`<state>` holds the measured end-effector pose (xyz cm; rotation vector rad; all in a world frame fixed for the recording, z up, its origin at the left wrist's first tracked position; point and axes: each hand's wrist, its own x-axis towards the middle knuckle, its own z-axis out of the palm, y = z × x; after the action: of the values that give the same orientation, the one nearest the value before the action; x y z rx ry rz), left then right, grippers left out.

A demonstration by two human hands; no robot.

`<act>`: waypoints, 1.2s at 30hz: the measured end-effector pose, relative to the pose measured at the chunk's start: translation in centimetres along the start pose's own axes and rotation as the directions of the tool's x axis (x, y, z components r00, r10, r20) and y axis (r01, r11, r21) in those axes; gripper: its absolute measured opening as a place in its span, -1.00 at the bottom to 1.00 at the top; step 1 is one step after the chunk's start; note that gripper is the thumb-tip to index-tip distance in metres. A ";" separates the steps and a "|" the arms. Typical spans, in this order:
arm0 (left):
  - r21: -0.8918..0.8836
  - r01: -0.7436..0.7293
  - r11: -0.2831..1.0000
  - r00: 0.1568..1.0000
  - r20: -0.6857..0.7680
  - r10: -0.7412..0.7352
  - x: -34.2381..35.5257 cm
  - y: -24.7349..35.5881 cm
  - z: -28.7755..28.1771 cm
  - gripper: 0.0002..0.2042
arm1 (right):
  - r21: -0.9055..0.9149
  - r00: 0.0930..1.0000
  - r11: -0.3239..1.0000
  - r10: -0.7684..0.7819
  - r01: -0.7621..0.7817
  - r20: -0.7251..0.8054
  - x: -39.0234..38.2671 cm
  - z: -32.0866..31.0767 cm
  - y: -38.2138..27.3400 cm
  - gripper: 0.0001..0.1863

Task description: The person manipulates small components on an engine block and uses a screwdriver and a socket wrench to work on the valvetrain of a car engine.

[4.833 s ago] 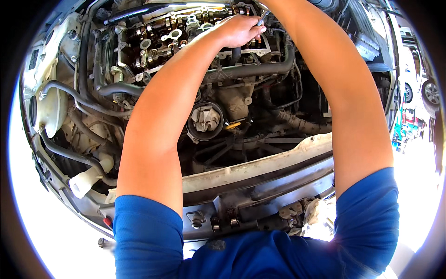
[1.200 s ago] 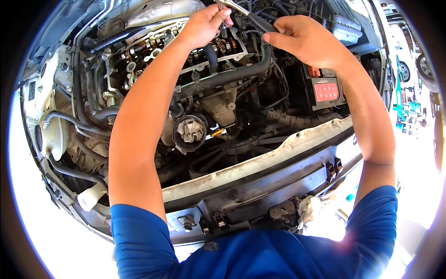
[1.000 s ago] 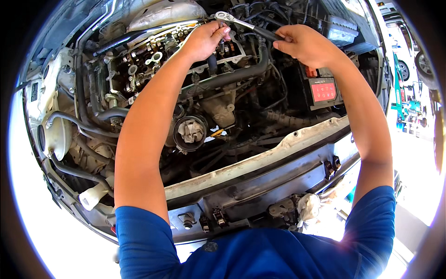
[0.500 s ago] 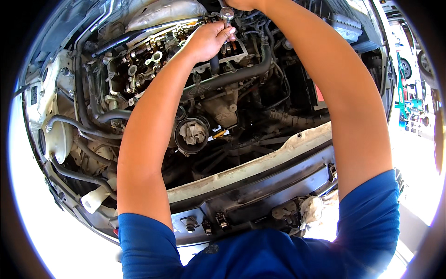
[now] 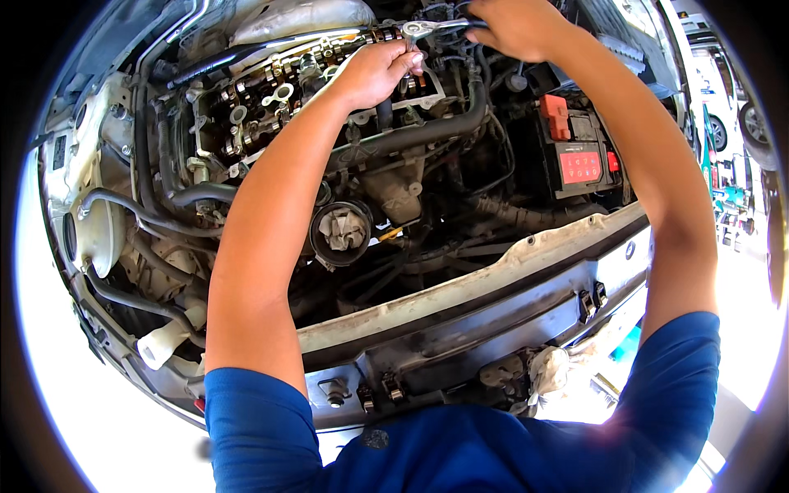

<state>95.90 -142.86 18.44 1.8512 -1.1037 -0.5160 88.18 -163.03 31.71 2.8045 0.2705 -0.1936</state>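
The ratchet wrench (image 5: 427, 27) is shiny silver metal, smooth and bright in the sun. The open engine top (image 5: 271, 90) is bare metal, dull and oily, with little glints on its round parts. The thick hose (image 5: 427, 131) looks like black rubber, matt and a bit dusty. The battery (image 5: 579, 160) is black plastic with smooth red plastic caps. The front bar (image 5: 493, 271) is painted metal, scuffed and dirty. The tank (image 5: 99, 230) is milky white plastic. The sleeves (image 5: 263, 427) are soft blue cloth.
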 end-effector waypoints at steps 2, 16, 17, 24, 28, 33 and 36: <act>0.004 -0.037 0.999 0.999 0.000 0.037 0.4 0.1 0.4 -0.72 | -0.082 0.992 0.995 -0.057 0.048 -0.113 -3.6 1.2 -0.3 -0.68; 0.138 -0.029 0.990 0.999 -0.013 0.031 -0.4 -0.2 -0.8 -0.66 | 0.181 0.916 0.977 0.031 -0.112 0.401 -2.5 -5.1 -5.9 -0.62; 0.146 -0.025 0.989 1.000 0.005 0.025 -0.2 0.5 -0.6 -0.67 | 0.006 0.933 0.999 0.034 -0.039 0.358 -1.2 -3.0 -3.1 -0.51; 0.194 -0.055 0.979 0.998 0.036 0.049 0.0 0.7 0.2 -0.74 | -0.144 0.929 0.972 -0.221 0.185 -0.298 10.2 6.4 0.0 -0.71; 0.179 -0.060 0.982 0.998 0.007 0.059 0.0 -0.3 0.2 -0.76 | -0.181 0.971 0.983 0.001 0.043 0.238 6.1 0.1 -0.7 -0.70; 0.187 -0.128 0.974 0.991 0.052 0.120 0.4 -0.3 0.6 -0.78 | -0.139 0.994 0.989 -0.039 0.053 0.101 2.4 0.9 0.4 -0.68; 0.146 -0.128 0.981 0.992 0.032 0.125 0.3 -0.6 0.4 -0.77 | -0.132 0.969 0.988 0.103 -0.074 0.225 0.7 -0.3 -0.6 -0.69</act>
<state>96.05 -143.21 17.71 1.8907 -1.2957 -0.3913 88.74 -162.22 31.68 2.6333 0.0975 -0.4628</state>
